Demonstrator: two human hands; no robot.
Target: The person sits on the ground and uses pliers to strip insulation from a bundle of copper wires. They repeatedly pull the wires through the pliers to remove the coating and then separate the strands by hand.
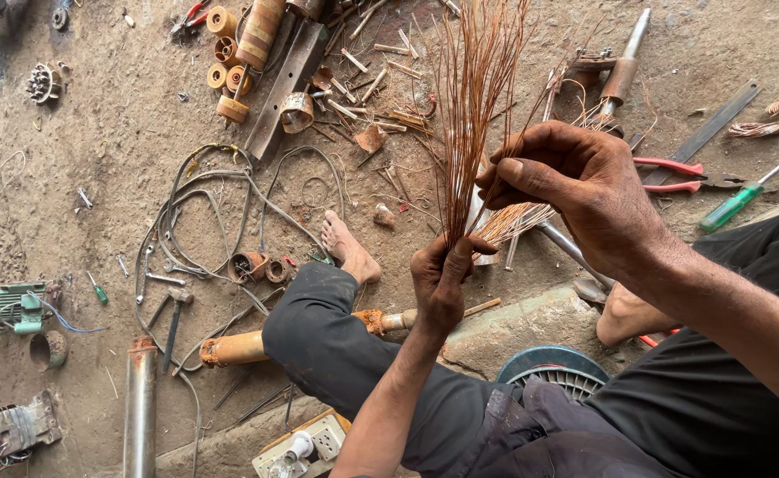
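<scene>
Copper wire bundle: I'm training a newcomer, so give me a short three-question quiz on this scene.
1. True or false: the left hand grips the copper wire bundle at its lower end.
2. What is the right hand doing? A) pinching strands B) holding the red pliers C) resting on the ground
3. What colour is the screwdriver handle near the pliers?

Key: 1 true; 2 A; 3 green.

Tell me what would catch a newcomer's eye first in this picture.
First, the fan of copper wire strands rising at top centre, pinched at its base by the left hand while the right hand pulls at strands beside it. Next, the grey cables looped on the dirt floor at left, and the red-handled pliers and green screwdriver at right.
</scene>
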